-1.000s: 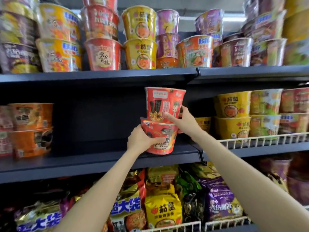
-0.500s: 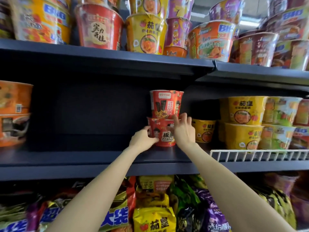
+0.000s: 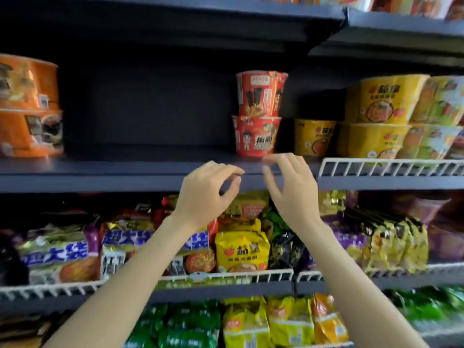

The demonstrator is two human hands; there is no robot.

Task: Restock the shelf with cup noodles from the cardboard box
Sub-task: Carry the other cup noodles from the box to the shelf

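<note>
Two red cup noodles stand stacked on the dark shelf [image 3: 125,169]: the upper cup [image 3: 261,92] sits on the lower cup [image 3: 256,135]. My left hand [image 3: 206,194] hovers in front of the shelf edge, below and left of the stack, fingers loosely curled and holding nothing. My right hand [image 3: 292,189] hangs just below the lower cup, fingers relaxed and bent, touching nothing. The cardboard box is out of view.
A small yellow cup [image 3: 313,136] stands right of the stack, with stacked yellow bowls [image 3: 384,121] behind a white wire rail [image 3: 389,167]. Orange bowls [image 3: 27,106] stand far left. The shelf between them is bare. Noodle packets [image 3: 241,249] fill the shelf below.
Both hands let go of the stacked red cups and drew back toward me, below the shelf edge. The camera tilted downward.
</note>
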